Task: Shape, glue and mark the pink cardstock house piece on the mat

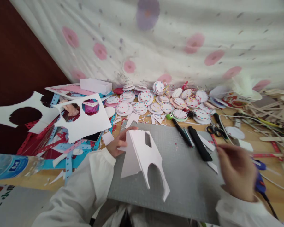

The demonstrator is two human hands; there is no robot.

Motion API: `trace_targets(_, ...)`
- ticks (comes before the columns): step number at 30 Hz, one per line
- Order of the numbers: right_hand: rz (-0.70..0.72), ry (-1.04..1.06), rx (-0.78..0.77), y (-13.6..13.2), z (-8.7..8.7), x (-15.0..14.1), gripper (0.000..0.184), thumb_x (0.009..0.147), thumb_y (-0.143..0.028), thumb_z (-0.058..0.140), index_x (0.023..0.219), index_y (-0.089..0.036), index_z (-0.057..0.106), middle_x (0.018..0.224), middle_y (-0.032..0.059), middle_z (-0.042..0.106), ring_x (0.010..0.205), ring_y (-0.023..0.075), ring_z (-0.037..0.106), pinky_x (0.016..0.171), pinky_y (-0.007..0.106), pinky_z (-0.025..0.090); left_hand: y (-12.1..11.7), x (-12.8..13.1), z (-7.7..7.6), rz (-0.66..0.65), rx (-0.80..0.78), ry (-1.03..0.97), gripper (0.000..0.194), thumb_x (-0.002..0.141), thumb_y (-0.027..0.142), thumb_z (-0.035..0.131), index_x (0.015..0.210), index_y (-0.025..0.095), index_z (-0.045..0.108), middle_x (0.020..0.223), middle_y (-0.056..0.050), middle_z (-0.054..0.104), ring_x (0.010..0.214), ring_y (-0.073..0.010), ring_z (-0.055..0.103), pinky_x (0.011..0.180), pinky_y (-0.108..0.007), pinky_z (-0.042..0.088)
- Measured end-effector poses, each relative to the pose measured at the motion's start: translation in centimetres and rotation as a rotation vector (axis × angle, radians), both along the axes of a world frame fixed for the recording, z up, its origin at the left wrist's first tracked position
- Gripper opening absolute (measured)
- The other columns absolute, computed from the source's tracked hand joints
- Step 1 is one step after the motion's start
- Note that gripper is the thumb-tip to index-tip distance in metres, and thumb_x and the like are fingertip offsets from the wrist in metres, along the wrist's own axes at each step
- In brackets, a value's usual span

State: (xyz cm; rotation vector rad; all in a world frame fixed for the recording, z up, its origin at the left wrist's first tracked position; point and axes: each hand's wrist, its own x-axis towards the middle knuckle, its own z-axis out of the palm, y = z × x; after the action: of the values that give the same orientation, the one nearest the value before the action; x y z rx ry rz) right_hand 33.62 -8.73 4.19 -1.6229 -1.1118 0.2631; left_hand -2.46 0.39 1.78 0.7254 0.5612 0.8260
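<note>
My left hand [117, 145] is closed on the upper left edge of a folded white cardboard piece [140, 143]. A small rectangular opening and a large curved cut-out show in that piece, which stands tilted over a grey cutting mat [186, 176]. Smeared by motion, my right hand [238, 170] is over the mat's right edge, its fingers bent; I cannot make out anything in them. Close to it on the right lies a blue tool with a cord [260, 181], partly hidden. A black marker-like pen [182, 132] and a black sheath-like object [200, 143] lie on the mat.
Several stacked white discs with coloured dots [140, 107] line the back. Cut-out white sheets [85, 121] and paper scraps [71, 145] pile up at left, near a plastic bottle [14, 165]. Scissors [214, 130], a white cable [248, 117] and wooden sticks [278, 108] are at right.
</note>
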Motion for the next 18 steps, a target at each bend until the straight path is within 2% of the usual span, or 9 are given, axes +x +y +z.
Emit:
trace_targets(2,0.307,0.168,-0.141,2.5,0.1,-4.0,0.027,0.076,-0.049,0.067,0.091,-0.028,0.063,0.093,0.0066,0.066,0.087,0.0255,0.063,0.083,0.045,0.049,0.0,-0.1,0.0,0.004,0.000,-0.012,0.070,0.050,0.015,0.069,0.119,0.024,0.060,0.091,-0.004,0.068,0.073,-0.0177,0.063,0.057,-0.023,0.047)
trace_targets(4,0.543,0.377,-0.295,4.8,-0.3,-7.6,0.029,0.073,-0.051,0.070,0.088,-0.027,0.065,0.098,0.0071,0.068,0.094,0.0271,0.062,0.090,0.046,0.048,-0.1,-0.2,-0.1,0.006,0.010,-0.021,0.072,0.049,0.017,0.069,0.120,0.023,0.059,0.090,-0.004,0.067,0.074,-0.0188,0.064,0.058,-0.025,0.048)
trace_targets(6,0.663,0.476,-0.394,6.4,-1.0,-10.1,0.029,0.074,-0.051,0.071,0.091,-0.028,0.067,0.100,0.0076,0.070,0.092,0.0271,0.065,0.088,0.046,0.051,-0.2,-0.3,-0.3,0.002,0.022,-0.054,0.073,0.049,0.019,0.069,0.121,0.022,0.057,0.090,-0.004,0.067,0.073,-0.0194,0.064,0.058,-0.025,0.048)
trace_targets(8,0.754,0.587,-0.474,7.0,-1.8,-11.4,0.031,0.076,-0.050,0.070,0.096,-0.027,0.068,0.099,0.0071,0.071,0.090,0.0259,0.067,0.081,0.041,0.055,-0.4,-0.4,-0.3,0.016,0.022,-0.116,0.074,0.049,0.021,0.067,0.122,0.022,0.056,0.090,-0.005,0.068,0.071,-0.0197,0.065,0.056,-0.025,0.047)
trace_targets(12,0.815,0.810,-0.535,6.8,-2.5,-11.1,0.032,0.081,-0.048,0.066,0.106,-0.028,0.062,0.097,0.0039,0.070,0.084,0.0205,0.067,0.070,0.033,0.057,-0.5,0.2,0.2,0.088,-0.076,-0.214,0.070,0.057,0.025,0.061,0.127,0.016,0.056,0.089,-0.008,0.071,0.071,-0.0210,0.066,0.060,-0.030,0.050)
trace_targets(14,0.777,0.917,-0.525,6.7,-2.5,-10.4,0.030,0.080,-0.046,0.068,0.100,-0.026,0.062,0.085,0.0015,0.067,0.070,0.0151,0.064,0.058,0.025,0.054,-0.2,0.6,0.8,0.159,-0.151,-0.209,0.066,0.066,0.031,0.056,0.130,0.014,0.054,0.099,-0.010,0.071,0.082,-0.0254,0.068,0.071,-0.035,0.052)
trace_targets(16,0.695,0.992,-0.482,6.8,-2.3,-10.0,0.028,0.076,-0.044,0.072,0.091,-0.023,0.061,0.068,-0.0035,0.058,0.052,0.0081,0.052,0.042,0.016,0.042,0.2,1.0,1.5,0.245,-0.221,-0.179,0.061,0.074,0.039,0.050,0.128,0.013,0.055,0.108,-0.012,0.070,0.099,-0.0310,0.066,0.085,-0.042,0.050)
trace_targets(18,0.600,1.005,-0.425,7.1,-2.2,-9.7,0.027,0.074,-0.043,0.073,0.084,-0.023,0.057,0.057,-0.0082,0.045,0.041,0.0042,0.037,0.034,0.013,0.028,0.7,1.4,2.0,0.305,-0.267,-0.136,0.057,0.079,0.047,0.045,0.121,0.012,0.059,0.109,-0.012,0.070,0.110,-0.0341,0.061,0.094,-0.045,0.045)
